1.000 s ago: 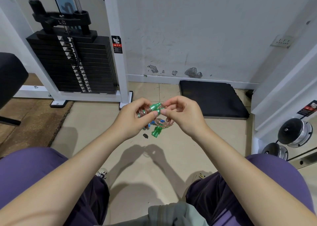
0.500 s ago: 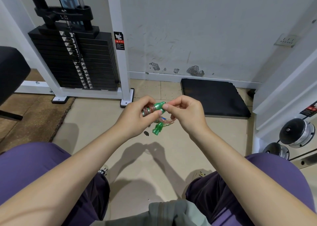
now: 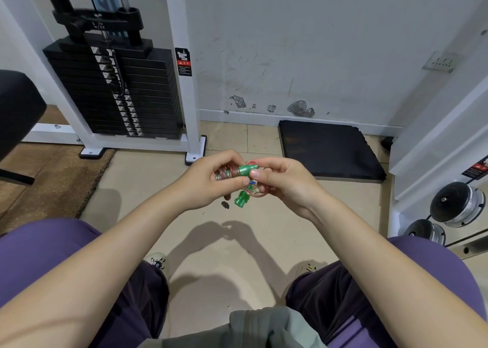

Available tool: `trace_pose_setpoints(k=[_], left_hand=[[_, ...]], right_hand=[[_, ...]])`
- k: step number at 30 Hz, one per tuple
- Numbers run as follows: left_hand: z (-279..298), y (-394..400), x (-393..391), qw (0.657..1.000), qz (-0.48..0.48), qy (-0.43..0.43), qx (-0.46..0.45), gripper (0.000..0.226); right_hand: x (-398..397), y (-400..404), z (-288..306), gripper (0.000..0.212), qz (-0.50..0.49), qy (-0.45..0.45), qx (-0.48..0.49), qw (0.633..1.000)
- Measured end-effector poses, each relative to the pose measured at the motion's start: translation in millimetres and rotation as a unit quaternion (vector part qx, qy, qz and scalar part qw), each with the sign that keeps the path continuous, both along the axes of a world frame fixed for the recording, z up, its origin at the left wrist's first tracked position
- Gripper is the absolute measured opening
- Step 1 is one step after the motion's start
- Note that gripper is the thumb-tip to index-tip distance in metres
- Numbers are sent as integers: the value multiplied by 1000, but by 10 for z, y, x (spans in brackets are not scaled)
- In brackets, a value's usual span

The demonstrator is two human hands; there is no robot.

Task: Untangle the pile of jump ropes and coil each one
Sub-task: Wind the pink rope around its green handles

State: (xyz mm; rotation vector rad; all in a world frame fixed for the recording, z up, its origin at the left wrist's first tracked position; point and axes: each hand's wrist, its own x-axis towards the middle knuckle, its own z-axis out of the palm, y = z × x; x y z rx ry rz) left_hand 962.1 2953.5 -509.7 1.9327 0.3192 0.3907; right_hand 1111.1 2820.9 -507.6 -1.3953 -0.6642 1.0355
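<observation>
Both my hands hold one jump rope with green handles and a clear pinkish cord, above the floor in front of my knees. My left hand (image 3: pixel 208 178) grips one green handle (image 3: pixel 244 170) with the cord (image 3: pixel 227 174) wound around it. My right hand (image 3: pixel 280 181) pinches the tip of that handle and holds a small loop of cord (image 3: pixel 257 195). The second green handle (image 3: pixel 241 200) hangs below between my hands. A bit of blue shows behind my thumbs; I cannot tell what it belongs to.
A weight stack machine (image 3: pixel 116 91) with a white frame stands at the back left. A black foam mat (image 3: pixel 330 152) lies by the wall. Chrome dumbbells (image 3: pixel 459 205) sit on a rack at the right. A small dark scrap (image 3: pixel 225 204) lies on the beige floor.
My hands have stayed together around the rope with only small finger shifts. The blue pieces seen below the hands a second ago are now mostly hidden.
</observation>
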Motion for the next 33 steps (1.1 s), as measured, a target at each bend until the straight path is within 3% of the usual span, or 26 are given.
trace_pose_setpoints(k=[4, 8, 12, 14, 17, 20, 24, 28, 33], left_hand=[[59, -19, -12, 998, -5, 12, -61, 12], [73, -22, -14, 997, -21, 24, -64, 13], [46, -14, -21, 996, -33, 47, -62, 11], [32, 22, -30, 995, -29, 73, -63, 12], [-2, 44, -30, 992, -25, 89, -81, 10], [-35, 43, -8, 989, -30, 97, -108, 12], [-48, 91, -29, 972, -45, 151, -174, 19], [-26, 77, -68, 945, -125, 183, -240, 31], [-19, -105, 7, 953, -124, 187, -206, 44]], right_hand=[[8, -21, 43, 29, 38, 24, -23, 999], [8, -10, 81, 13, 42, 81, -35, 995], [1, 52, 18, 7, -16, 99, -60, 993], [75, 68, 15, 9, -94, 97, -45, 990], [294, 36, 26, 9, -211, 13, -29, 977], [367, 29, -42, 14, -230, -129, -48, 963], [280, 49, -34, 17, -165, -176, -19, 970], [102, 54, 15, 23, -59, -77, -9, 995], [-54, 72, 48, 22, -11, -4, 0, 1000]])
